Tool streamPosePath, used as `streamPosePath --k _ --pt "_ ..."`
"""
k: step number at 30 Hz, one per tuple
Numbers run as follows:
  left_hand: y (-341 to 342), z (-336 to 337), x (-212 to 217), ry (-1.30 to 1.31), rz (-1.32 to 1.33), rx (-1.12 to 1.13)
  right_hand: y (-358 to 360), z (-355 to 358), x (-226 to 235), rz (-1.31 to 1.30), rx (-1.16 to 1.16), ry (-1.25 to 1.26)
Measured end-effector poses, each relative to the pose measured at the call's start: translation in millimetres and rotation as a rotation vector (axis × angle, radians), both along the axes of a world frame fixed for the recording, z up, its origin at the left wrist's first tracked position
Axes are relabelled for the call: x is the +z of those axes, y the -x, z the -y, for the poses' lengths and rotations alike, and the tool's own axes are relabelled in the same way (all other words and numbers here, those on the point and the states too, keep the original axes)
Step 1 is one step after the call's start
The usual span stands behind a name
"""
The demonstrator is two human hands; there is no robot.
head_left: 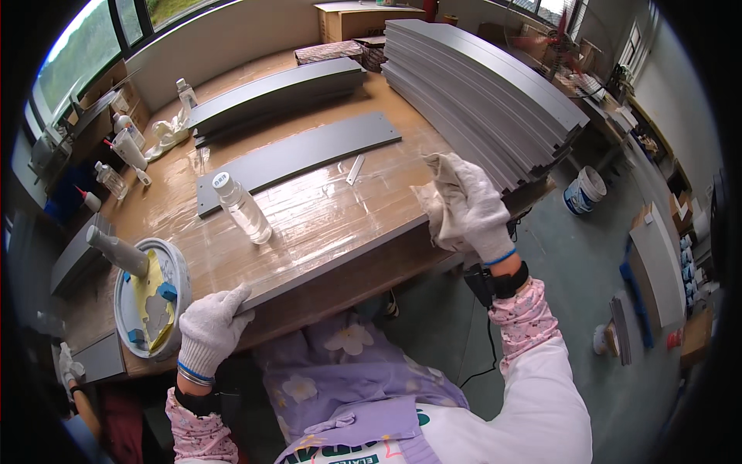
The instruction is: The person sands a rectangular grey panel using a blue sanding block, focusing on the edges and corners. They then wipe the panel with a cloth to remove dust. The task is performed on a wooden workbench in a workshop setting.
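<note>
A long grey board (pixel 340 261) is held edge-on along the table's near side, so only its narrow edge shows. My left hand (pixel 210 329), in a white knit glove, grips its left end with the thumb on top. My right hand (pixel 478 216), gloved too, is closed on a beige cloth (pixel 442 197) at the board's right end; the cloth hides that end. Beyond the held board, another flat grey board (pixel 309 156) lies on the table. A clear bottle with a white cap (pixel 246 215) stands in front of it, and a small white strip (pixel 355 169) lies nearby.
Stacked grey boards (pixel 479 93) fill the table's right, with a smaller stack (pixel 278 94) behind. A round tub lid (pixel 184 282) carries a grey cylinder (pixel 116 251) and blue blocks. Bottles (pixel 112 179) line the left. Another person's gloved hand (pixel 69 365) is at lower left. A bucket (pixel 585 190) stands right.
</note>
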State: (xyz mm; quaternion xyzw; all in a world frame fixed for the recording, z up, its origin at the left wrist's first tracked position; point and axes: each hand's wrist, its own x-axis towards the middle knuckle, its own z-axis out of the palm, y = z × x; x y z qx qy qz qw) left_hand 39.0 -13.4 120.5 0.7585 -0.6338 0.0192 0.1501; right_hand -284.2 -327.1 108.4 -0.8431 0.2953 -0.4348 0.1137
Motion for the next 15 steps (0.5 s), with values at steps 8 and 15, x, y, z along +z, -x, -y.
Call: streamPosePath --k 8,15 --pt "-9 63 -36 0.506 0.109 -0.019 -198 -132 -4 0.062 0.535 0.078" --pt "-48 -4 -27 0.252 0.169 0.115 -66 47 -13 -0.115 -0.033 -0.029"
